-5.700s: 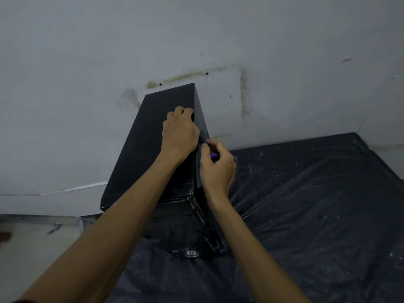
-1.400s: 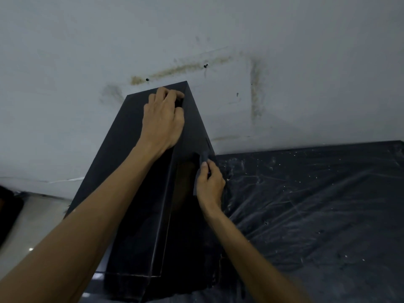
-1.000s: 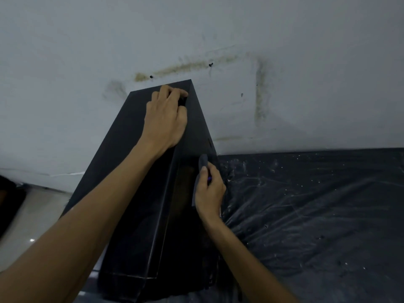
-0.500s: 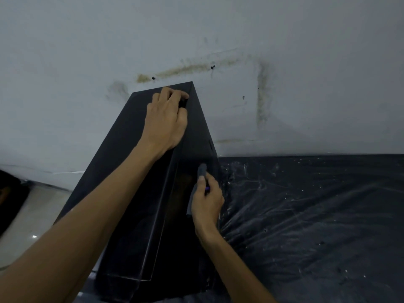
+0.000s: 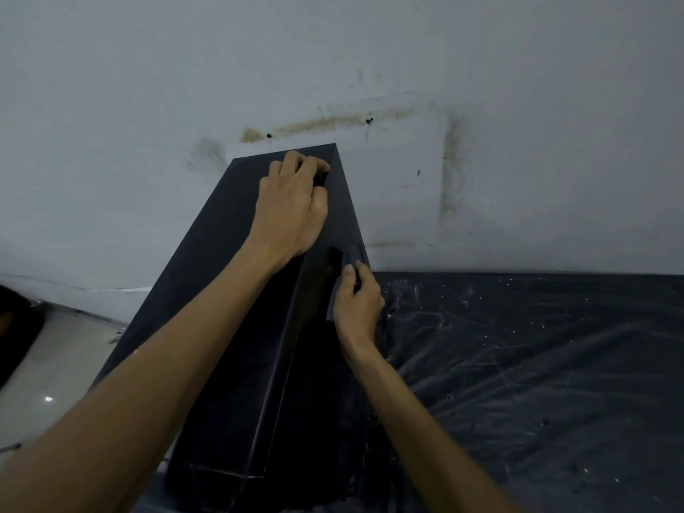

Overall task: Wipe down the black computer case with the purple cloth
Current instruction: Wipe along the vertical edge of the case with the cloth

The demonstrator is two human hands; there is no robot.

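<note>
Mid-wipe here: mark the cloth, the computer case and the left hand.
cloth (image 5: 350,254): head view, its upper flap against the case.
computer case (image 5: 218,235): head view, bare top panel.
left hand (image 5: 292,212): head view, back of the hand.

Computer case (image 5: 207,253) stands at centre frame, its foot at the bottom edge and its far end at upper centre, close before the wall (image 5: 481,68). The wall fills the upper half of the frame, behind everything.

Sheet (image 5: 536,364) lies under the case and spreads right across the lower right, up to the wall.

Floor (image 5: 63,349) at lower left, left of the case. Unidentified object (image 5: 14,327) on it at the left edge.

Left grip (image 5: 292,209) on the case's top near the far end, fingers curled over an edge there.

Right grip (image 5: 357,305) lower and to the right, at the case's right side, pinching the cloth (image 5: 349,253). Cloth lies against that side, its tip showing above the thumb.
</note>
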